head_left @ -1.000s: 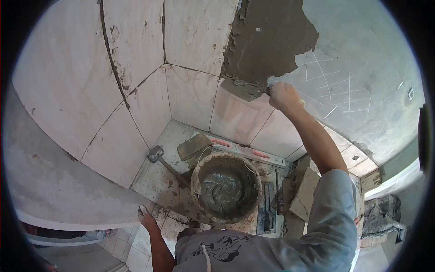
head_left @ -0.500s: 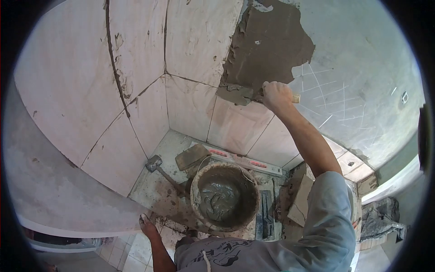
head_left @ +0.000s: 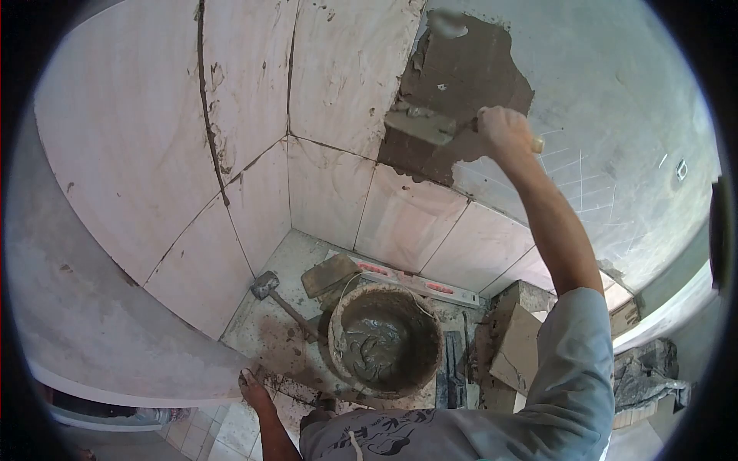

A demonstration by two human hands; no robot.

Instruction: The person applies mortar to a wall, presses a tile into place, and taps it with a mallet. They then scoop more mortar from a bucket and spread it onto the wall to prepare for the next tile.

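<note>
My right hand [head_left: 506, 132] is closed around the wooden handle [head_left: 537, 144] of a trowel, its blade [head_left: 421, 124] tilted over the wet mortar patch [head_left: 469, 73] on the wall. Some mortar clings to the blade, which is slightly blurred. Pale tiles [head_left: 411, 219] meet the patch below and to the left. Low on the left, my left hand [head_left: 257, 393] holds the end of a grey low wall [head_left: 146, 338], its fingers partly hidden. A bucket [head_left: 332, 338] of wet mortar [head_left: 377, 346] stands below the tiled wall, in front of my body.
A mallet [head_left: 267, 285] lies left of the bucket, near a block [head_left: 329, 275]. Behind the bucket, a spirit level [head_left: 461, 293] lies along the wall's foot. Dark tools [head_left: 451, 369] and tile pieces [head_left: 516, 346] are to its right. Scratched lines mark the grey wall [head_left: 615, 100].
My right hand has moved up and to the right with the trowel, whose blade has left the patch's lower edge. The view has shifted slightly. My left hand stays at the wall's end.
</note>
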